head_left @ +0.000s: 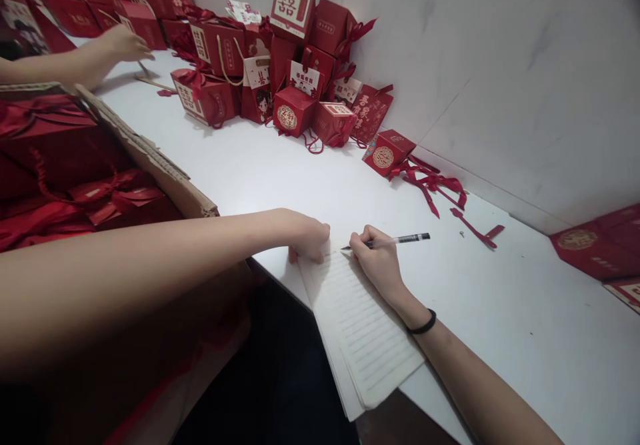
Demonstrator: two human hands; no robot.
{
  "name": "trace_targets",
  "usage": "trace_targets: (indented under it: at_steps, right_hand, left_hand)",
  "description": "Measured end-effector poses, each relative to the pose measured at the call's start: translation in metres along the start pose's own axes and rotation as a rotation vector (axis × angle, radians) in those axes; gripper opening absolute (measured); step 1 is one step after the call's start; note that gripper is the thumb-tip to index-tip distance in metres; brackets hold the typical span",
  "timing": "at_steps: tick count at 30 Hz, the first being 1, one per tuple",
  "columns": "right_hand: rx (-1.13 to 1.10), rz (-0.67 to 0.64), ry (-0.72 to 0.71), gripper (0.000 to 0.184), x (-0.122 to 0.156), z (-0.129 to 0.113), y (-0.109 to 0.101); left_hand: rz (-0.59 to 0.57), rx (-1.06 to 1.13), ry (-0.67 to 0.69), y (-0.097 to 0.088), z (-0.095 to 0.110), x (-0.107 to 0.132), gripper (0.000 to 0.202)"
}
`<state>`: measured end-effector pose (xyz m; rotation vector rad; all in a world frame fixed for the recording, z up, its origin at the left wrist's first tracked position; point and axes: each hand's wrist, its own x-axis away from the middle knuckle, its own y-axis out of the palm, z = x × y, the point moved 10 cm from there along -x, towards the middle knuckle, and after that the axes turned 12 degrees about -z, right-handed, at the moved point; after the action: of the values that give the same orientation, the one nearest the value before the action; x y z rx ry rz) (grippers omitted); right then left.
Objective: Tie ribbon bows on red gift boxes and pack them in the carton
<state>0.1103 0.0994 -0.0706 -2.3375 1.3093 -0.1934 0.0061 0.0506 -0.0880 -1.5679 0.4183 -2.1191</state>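
A lined paper pad [363, 328] lies at the near edge of the white table [280, 171], partly hanging over it. My right hand [376, 258] is closed around a black pen [400, 239], with the tip touching the top of the pad. A black band sits on that wrist. My left hand [307, 235] rests in a loose fist on the pad's top left corner, fingers curled, nothing visible inside it.
A heap of red gift boxes [293, 108] with ribbons stands against the wall. Loose red ribbons [433, 185] lie to the right of it. A cardboard box [150, 158] of red items sits at my left. Another person's hand [123, 43] reaches at far left. Flat red cards [595, 245] lie at right.
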Motion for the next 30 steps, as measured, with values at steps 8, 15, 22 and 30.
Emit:
trace_targets:
  at_steps: [8, 15, 22, 30]
  right_hand:
    - [0.044, -0.034, -0.015, 0.03, -0.0018, -0.0005, 0.004]
    - [0.027, -0.014, -0.014, 0.03, -0.002, -0.0014, 0.0021]
    - [0.042, -0.004, -0.009, 0.028, -0.0003, -0.0011, 0.0021]
    - [0.041, 0.012, -0.055, 0.029, 0.0003, -0.0053, 0.0005]
  left_hand:
    - [0.018, -0.025, -0.002, -0.0004, -0.0019, -0.0025, 0.046]
    - [0.022, -0.055, -0.004, -0.0004, 0.0001, -0.0003, 0.049]
    - [0.019, -0.037, 0.001, -0.0004, 0.0013, 0.0009, 0.05]
    - [0.026, -0.031, 0.003, -0.0008, 0.001, 0.0006, 0.054]
